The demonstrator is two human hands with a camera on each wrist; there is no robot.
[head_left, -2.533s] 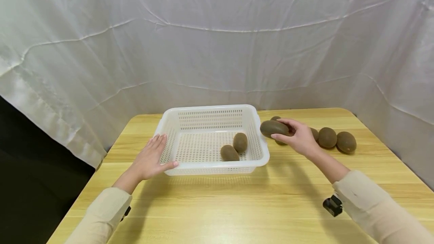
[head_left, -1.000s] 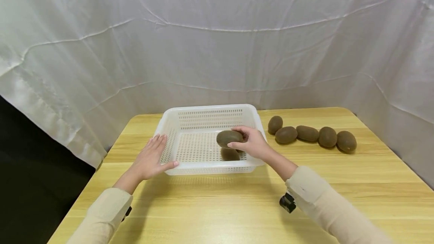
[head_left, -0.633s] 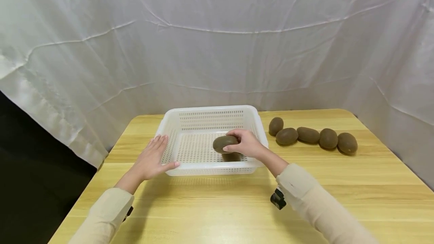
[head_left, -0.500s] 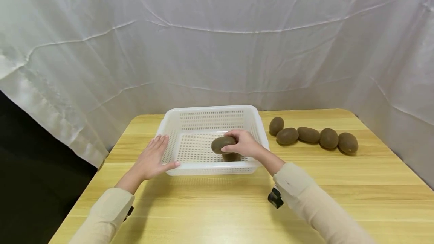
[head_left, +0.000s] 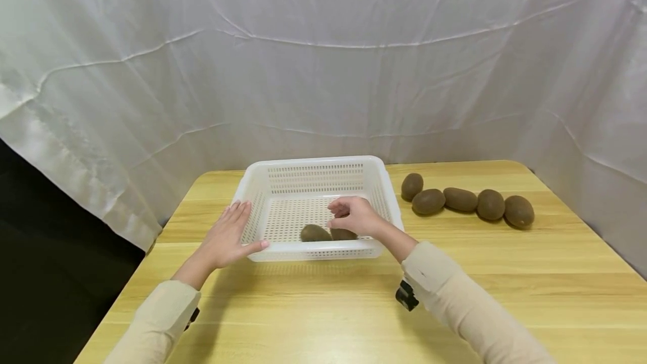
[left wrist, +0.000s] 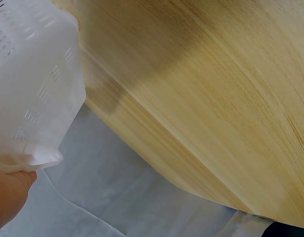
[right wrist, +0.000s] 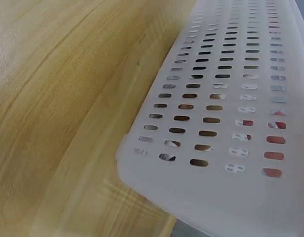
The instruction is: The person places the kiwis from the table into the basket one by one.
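The white basket (head_left: pixel 318 246) sits on the desk (head_left: pixel 323 308) near its far edge, closer to the far left corner than to the far right one. The left hand (head_left: pixel 222 240) rests on it with a wide grip, fingers straight over the left rim and thumb along the near rim. The right hand (head_left: pixel 356 217) is over the basket's inside, its grip narrow, fingers bent, holding nothing. Two kiwis show inside by the near wall: the left kiwi (head_left: pixel 315 233) lies just beside the right kiwi (head_left: pixel 343 235), which is partly hidden under the right hand. Five more kiwis (head_left: pixel 460 200) form an uneven row towards the desk's far right corner. A pale curtain (head_left: pixel 323 83) hangs behind the far edge.
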